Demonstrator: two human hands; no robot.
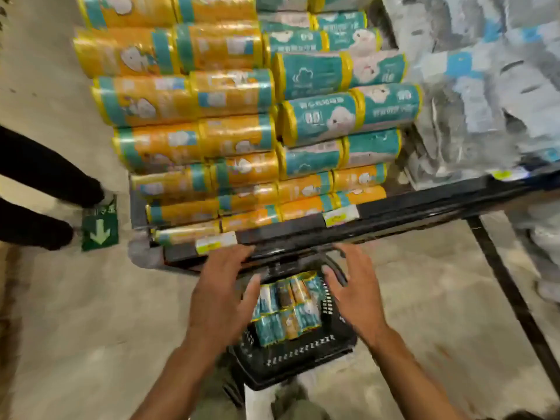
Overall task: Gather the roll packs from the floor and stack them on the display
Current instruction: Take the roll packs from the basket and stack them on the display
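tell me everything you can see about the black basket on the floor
The black basket looks like plastic with perforated, lattice-like walls. It sits upright on the floor just in front of the display's lower rail. Inside lie teal and orange roll packs, side by side. The left hand and right hand hover open above it, touching nothing.

Hands: left hand [222, 294] and right hand [356, 294] — fingers spread, empty.
Below: roll packs [288, 307] in black basket [291, 363].
Display [242, 140]: stacked packs.

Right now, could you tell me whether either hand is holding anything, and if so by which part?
Nothing is held. The left hand and right hand are both open, fingers spread, above the roll packs in the black basket.
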